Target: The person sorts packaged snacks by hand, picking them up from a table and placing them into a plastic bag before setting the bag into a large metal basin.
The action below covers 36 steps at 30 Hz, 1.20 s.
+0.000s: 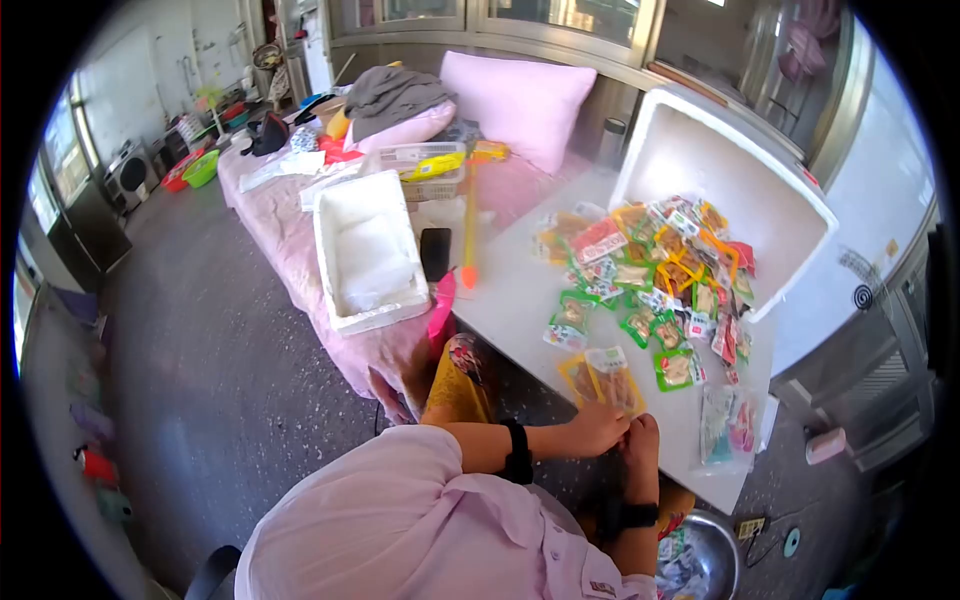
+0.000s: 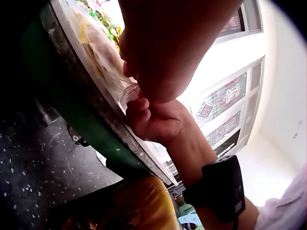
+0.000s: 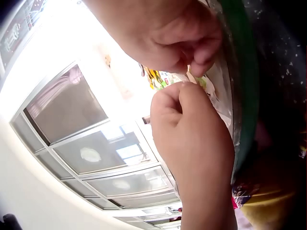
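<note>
Head view: both hands (image 1: 615,432) pinch the snack packet (image 1: 603,378), lengthwise away from them.

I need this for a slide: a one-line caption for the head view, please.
Both hands, left hand and right hand, pinch a yellow snack packet at the white table edge.

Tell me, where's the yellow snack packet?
In the head view the yellow packet lies at the near edge of the white table, below the snack pile, pinched by both the left hand and right hand.
</note>
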Motion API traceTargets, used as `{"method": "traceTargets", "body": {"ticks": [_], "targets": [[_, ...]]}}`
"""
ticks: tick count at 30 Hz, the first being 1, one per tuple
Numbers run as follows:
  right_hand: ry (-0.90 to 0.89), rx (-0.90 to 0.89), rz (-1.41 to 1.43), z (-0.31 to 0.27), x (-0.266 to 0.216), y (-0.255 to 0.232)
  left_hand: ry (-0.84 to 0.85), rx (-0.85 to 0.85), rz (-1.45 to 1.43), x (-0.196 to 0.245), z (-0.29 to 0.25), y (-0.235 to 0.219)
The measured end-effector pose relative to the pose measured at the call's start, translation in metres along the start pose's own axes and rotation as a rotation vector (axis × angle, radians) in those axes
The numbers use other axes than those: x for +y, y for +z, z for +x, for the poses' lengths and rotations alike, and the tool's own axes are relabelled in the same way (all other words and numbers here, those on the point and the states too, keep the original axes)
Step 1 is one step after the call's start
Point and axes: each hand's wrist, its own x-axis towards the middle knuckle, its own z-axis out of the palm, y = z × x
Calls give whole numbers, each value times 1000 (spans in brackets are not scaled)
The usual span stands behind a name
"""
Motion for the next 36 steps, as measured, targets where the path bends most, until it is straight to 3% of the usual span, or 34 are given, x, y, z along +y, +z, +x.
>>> {"method": "traceTargets", "body": {"ticks": [5, 14, 17, 21, 24, 27, 33, 36], "targets": [[33, -85, -73, -5, -6, -5, 124, 42, 59, 0, -12, -11], [-8, -56, -304, -9, -10, -4, 247, 176, 338, 0, -27, -15], [-49, 5, -388, -10, -13, 1, 250, 161, 265, -2, -24, -21], [-235, 64, -615, -10, -13, -8, 215, 27, 311, -8, -27, -9], [-374, 142, -759, 8, 10, -29, 265, 56, 266, -17, -25, -5], [-216, 135, -562, -11, -16, -18, 218, -174, 235, -19, -21, -7], [-83, 80, 4, 1, -11, -15, 300, -23, 218, -11, 0, -18], [-3, 40, 21, -4, -30, -19, 264, 35, 61, -12, 5, -25]]}}
